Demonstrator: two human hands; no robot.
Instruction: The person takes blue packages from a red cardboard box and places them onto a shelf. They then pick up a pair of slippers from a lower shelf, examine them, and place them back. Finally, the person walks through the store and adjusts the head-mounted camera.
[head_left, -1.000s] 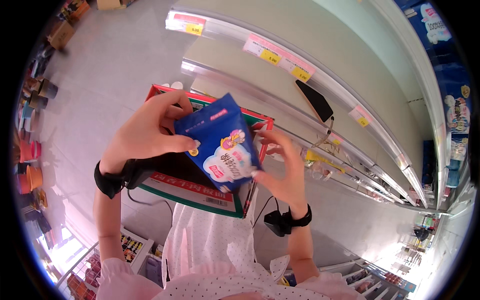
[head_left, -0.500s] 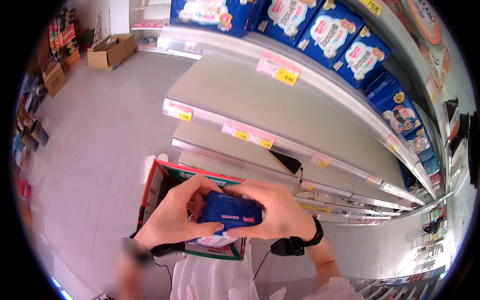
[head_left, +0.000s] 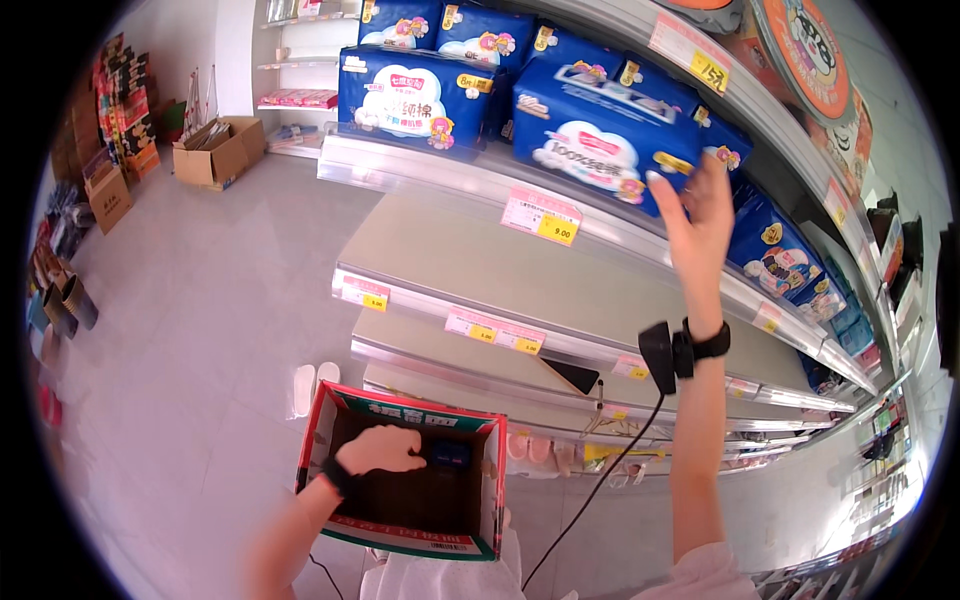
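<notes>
At the upper shelf, my right hand point(head_left: 700, 205) closes on the right end of a wide blue pack of sanitary pads point(head_left: 585, 135). Its thumb lies at the front corner, with the fingers round the end. This pack looks slightly blurred and stands before others. Below, my left hand point(head_left: 383, 449) is inside an open cardboard box point(head_left: 500, 480) with a red and green rim. Its fingers are loosely bent, the tips apart, with nothing seen between them. A small dark blue pack point(head_left: 452, 453) lies in the box beside those fingertips.
Another blue pack point(head_left: 415, 100) stands left on the shelf, with several more behind. The shelf edge point(head_left: 450, 185) carries price tags. A dark phone-like slab point(head_left: 570, 377) lies on a lower shelf. White slippers point(head_left: 305, 390) and a brown carton point(head_left: 218, 152) are on the floor.
Both hands held a small blue pack over the box. That pack is out of my hands. My right hand has risen to the shelf, my left has lowered into the box, and the view has shifted.
</notes>
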